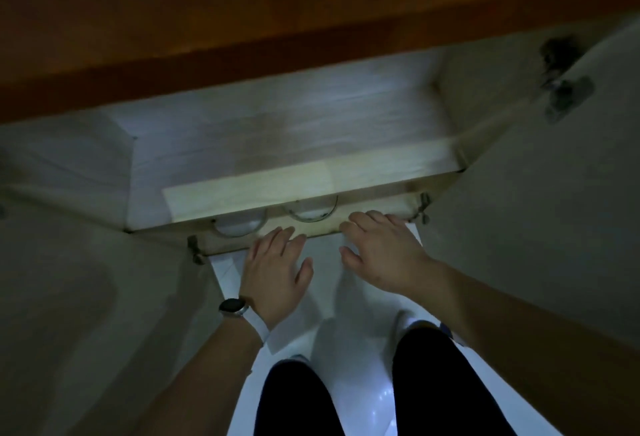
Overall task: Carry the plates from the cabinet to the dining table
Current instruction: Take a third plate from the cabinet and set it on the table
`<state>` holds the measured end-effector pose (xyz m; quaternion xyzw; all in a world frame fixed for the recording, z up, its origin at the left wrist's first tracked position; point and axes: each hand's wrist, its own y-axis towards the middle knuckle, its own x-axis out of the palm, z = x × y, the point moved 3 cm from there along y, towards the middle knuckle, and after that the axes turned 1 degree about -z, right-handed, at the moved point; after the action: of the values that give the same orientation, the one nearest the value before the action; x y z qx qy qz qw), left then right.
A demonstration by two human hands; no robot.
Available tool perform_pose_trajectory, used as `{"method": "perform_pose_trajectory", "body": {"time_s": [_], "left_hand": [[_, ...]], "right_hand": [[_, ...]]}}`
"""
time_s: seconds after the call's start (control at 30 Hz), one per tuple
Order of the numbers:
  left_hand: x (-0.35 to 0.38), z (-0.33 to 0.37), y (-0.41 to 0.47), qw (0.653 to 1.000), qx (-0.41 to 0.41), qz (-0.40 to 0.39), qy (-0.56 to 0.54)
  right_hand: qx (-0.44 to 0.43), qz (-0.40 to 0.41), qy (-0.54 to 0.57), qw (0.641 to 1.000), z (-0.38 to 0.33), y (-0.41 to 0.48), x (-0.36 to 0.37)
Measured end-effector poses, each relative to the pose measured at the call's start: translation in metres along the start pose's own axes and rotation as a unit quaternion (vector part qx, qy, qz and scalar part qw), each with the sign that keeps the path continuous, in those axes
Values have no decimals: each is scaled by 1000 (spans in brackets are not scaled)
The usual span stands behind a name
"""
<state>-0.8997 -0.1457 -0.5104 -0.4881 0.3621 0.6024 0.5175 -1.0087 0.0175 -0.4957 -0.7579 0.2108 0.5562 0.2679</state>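
I look down into an open low cabinet [277, 145] in dim light. Under its pale shelf [270, 190], two round plates show only their front rims: one plate [237, 228] on the left, another plate [308, 216] to its right. My left hand [277, 269], with a watch on the wrist, hovers with fingers spread just in front of the left plate. My right hand [381, 255] is spread too, fingertips at the shelf's front edge, right of the second plate. Neither hand holds anything. Most of each plate is hidden under the shelf.
Both cabinet doors stand open: the left door [86, 280] and the right door [536, 210] with its hinge [564, 96]. A brown wooden countertop [277, 20] runs above. My dark-trousered legs [363, 394] stand on white glossy floor [353, 338] between the doors.
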Motion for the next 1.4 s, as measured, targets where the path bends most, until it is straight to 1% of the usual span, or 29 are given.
{"method": "perform_pose_trajectory", "body": {"time_s": [0.1, 0.3, 0.47, 0.57, 0.67, 0.83, 0.97, 1.03, 1.17, 1.3, 1.4], "left_hand": [[59, -15, 17, 1000, 2, 16, -2], [190, -65, 50, 998, -39, 42, -18], [260, -103, 75, 997, -36, 70, 3], [289, -120, 86, 996, -30, 82, 17], [309, -136, 101, 995, -21, 86, 45], [337, -161, 129, 996, -36, 61, 54], [362, -185, 144, 992, -102, 61, 36], [372, -191, 149, 986, -148, 71, 14], [386, -201, 158, 966, -222, 110, -68], [402, -212, 169, 956, -236, 104, -140], [410, -218, 177, 953, -224, 116, -166]], "right_hand": [[-5, 11, -3, 1000, 17, 22, 57], [-21, 42, -8, 999, 48, 84, 182], [-32, 28, -12, 999, 70, 131, 259], [-41, 34, -17, 998, 82, 151, 291], [-35, 46, -5, 998, 95, 170, 313], [-1, 48, 9, 999, 122, 207, 344], [39, 36, 19, 998, 134, 231, 362], [63, 32, 26, 997, 137, 240, 367], [113, 70, 87, 987, 147, 255, 373], [145, 77, 180, 970, 158, 268, 380], [144, 85, 234, 958, 162, 274, 390]]}}
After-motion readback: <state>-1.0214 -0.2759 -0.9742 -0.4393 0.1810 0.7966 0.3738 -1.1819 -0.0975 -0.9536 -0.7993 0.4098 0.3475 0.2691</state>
